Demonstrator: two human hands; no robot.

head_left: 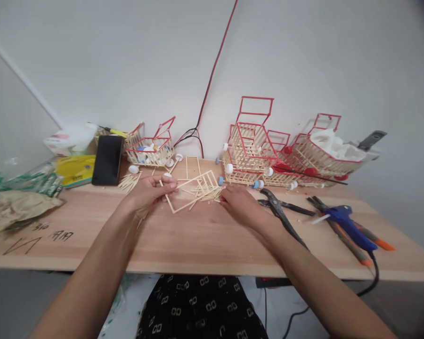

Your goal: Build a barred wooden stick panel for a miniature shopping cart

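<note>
Wooden desk (198, 245) against a pale wall (144, 56), with a stick frame (167, 197) in the left hand (151, 192)

Thumb and fingers of the left hand pinch the thin frame at its left end, over the middle of the desk, between the front and back edges. The right hand (238, 202) is curled, fingertips drawn close together at the right side of a heap of loose sticks (208, 190); whether it grips a stick cannot be told, as its own fingers hide the tips. The frame's far end overlaps the heap, so where it finishes is hard to make out, as is whether its lower corner touches the desk.

Outward to the left stand a small cart (151, 150) with red rims, near the back edge, and a black phone (107, 160) leaning upright beside it. A yellow packet (76, 170) sits toward the left end, its right side partly covered by the phone. To the right, more red-rimmed carts (247, 141) crowd the back edge, some largely hidden behind others. Black-handled pliers (279, 209) lie nearer, partly covered by the right forearm. Toward the right end is a blue glue gun (349, 223), its cord dropping over the front edge.
</note>
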